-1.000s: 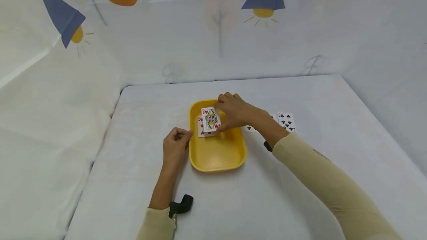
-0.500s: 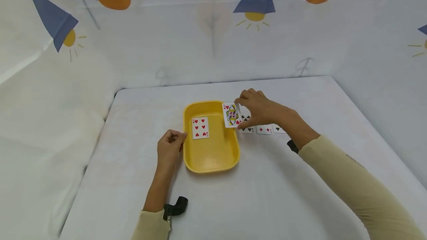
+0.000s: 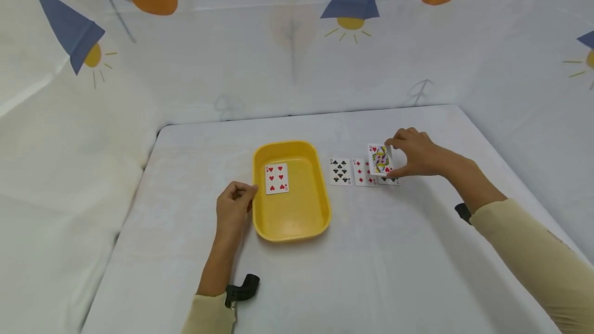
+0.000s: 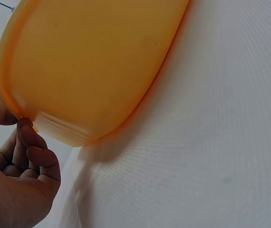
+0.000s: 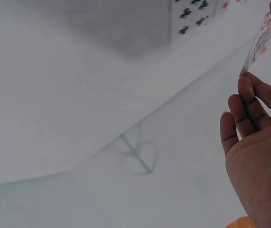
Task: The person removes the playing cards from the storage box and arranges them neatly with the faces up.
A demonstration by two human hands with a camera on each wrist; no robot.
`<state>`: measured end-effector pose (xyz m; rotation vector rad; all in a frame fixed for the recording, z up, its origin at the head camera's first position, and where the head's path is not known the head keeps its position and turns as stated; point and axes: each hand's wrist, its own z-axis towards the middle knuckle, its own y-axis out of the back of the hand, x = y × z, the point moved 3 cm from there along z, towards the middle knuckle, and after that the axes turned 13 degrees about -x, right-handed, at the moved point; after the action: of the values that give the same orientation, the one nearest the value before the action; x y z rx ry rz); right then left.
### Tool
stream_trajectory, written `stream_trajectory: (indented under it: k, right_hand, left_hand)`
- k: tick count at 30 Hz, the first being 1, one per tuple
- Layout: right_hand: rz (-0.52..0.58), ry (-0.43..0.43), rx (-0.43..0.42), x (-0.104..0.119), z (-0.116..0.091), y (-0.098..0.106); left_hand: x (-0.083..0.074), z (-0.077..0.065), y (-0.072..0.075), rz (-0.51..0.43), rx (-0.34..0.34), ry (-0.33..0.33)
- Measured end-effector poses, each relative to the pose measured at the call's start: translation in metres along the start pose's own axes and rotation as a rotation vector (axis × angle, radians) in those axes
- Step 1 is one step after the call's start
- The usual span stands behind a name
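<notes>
My left hand [image 3: 232,207] pinches the left rim of a yellow plastic tray [image 3: 292,220]; the left wrist view shows thumb and fingertips meeting at the tray's edge [image 4: 78,135]. Inside the tray lies a six of hearts [image 3: 277,179], face up. Over to the right, my right hand [image 3: 417,154] holds a queen of hearts [image 3: 380,160] by its edges between thumb and fingers. The queen hovers over a row of face-up cards: an eight of clubs [image 3: 341,171], a diamonds card [image 3: 359,174] and a clubs card [image 3: 389,181], the last two partly hidden.
A white cloth [image 3: 371,272] covers the table, whose back edge meets a white fabric wall [image 3: 209,55] with printed lamps and bulbs. The card row lies just right of the tray. Each wrist wears a black camera [image 3: 243,288].
My right hand has carried the queen of hearts out of the tray and rightwards over the card row, uncovering the six of hearts. The left hand has stayed at the tray's rim.
</notes>
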<state>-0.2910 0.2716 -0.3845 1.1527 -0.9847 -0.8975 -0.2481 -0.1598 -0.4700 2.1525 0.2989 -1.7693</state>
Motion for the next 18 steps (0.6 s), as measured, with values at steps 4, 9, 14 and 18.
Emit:
stream_trajectory:
  k: [4, 9, 14, 18]
  right_hand:
    - [-0.019, -0.032, 0.008, -0.028, -0.012, -0.004]
    - [-0.026, -0.066, 0.041, -0.055, -0.025, -0.011]
    - [-0.016, -0.100, 0.076, -0.072, -0.036, -0.019]
    - [-0.016, -0.125, 0.081, -0.077, -0.040, -0.026]
  left_hand:
    - [0.000, 0.000, 0.001, 0.002, 0.001, 0.002]
    - [0.000, 0.000, 0.001, -0.002, -0.006, 0.001]
    - [0.000, 0.000, 0.000, -0.018, -0.008, 0.000]
    - [0.000, 0.001, 0.000, -0.037, -0.011, -0.005]
